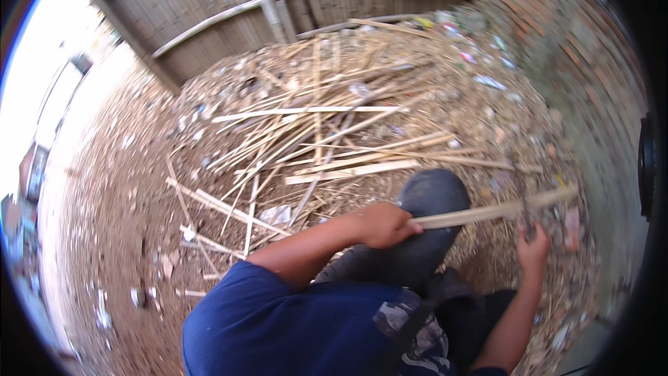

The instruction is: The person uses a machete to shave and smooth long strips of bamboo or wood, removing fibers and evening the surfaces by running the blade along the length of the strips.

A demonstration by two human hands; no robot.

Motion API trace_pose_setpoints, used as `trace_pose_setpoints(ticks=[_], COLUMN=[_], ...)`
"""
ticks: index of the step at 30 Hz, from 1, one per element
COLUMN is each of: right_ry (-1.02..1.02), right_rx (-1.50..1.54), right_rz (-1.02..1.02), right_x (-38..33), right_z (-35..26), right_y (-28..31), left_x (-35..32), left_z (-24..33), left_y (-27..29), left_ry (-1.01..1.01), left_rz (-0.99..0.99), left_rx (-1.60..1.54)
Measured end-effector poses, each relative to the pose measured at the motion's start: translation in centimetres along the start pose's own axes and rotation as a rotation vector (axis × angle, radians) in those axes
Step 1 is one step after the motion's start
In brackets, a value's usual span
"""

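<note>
**Stick held across raised knee, both hands busy**

Stick (487, 213) sits pinched in your left hand (384, 225), fingers wrapped tight round its near end, laid over your dark-trousered knee (428, 198). Right hand (532, 245) is up by the stick's middle w/ something dark in it; can't tell how it's closed. Beyond: pile of split sticks (327, 139) on dirt, fence (209, 7) behind, brick wall (557, 21) to the right. Risk: stick could slip or snap over the knee, since the far end hangs unsupported.

A long, pale split strip of wood (487, 213), flat and narrow, lies nearly level across a raised knee, its right end tilted slightly upward, above the littered dirt ground (111, 237).
</note>
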State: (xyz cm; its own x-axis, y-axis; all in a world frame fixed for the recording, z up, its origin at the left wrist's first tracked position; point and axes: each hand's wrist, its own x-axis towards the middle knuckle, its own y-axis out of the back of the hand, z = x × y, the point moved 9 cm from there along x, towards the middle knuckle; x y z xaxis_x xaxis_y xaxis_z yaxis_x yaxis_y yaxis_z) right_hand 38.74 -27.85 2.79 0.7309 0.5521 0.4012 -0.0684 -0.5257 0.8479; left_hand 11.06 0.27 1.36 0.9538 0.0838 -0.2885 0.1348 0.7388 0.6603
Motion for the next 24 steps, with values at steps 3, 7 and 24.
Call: trace_pose_setpoints(ticks=[3, 7, 24], right_ry=[0.143, -0.127, -0.106], right_rx=[0.01, 0.24, 0.193], right_rz=[-0.101, -0.093, -0.176], right_x=[0.4, 1.2, -0.7], right_z=[-5.2, -0.1, 0.9], right_y=[0.6, -2.0, 1.7], left_x=[0.2, 0.7, -2.8], left_z=[0.3, -1.4, 4.8], left_y=[-0.1, -0.9, 0.8], left_ry=[0.06, 0.104, 0.144], left_rz=[-0.009, -0.007, 0.4], left_rx=[0.005, -0.086, 0.596])
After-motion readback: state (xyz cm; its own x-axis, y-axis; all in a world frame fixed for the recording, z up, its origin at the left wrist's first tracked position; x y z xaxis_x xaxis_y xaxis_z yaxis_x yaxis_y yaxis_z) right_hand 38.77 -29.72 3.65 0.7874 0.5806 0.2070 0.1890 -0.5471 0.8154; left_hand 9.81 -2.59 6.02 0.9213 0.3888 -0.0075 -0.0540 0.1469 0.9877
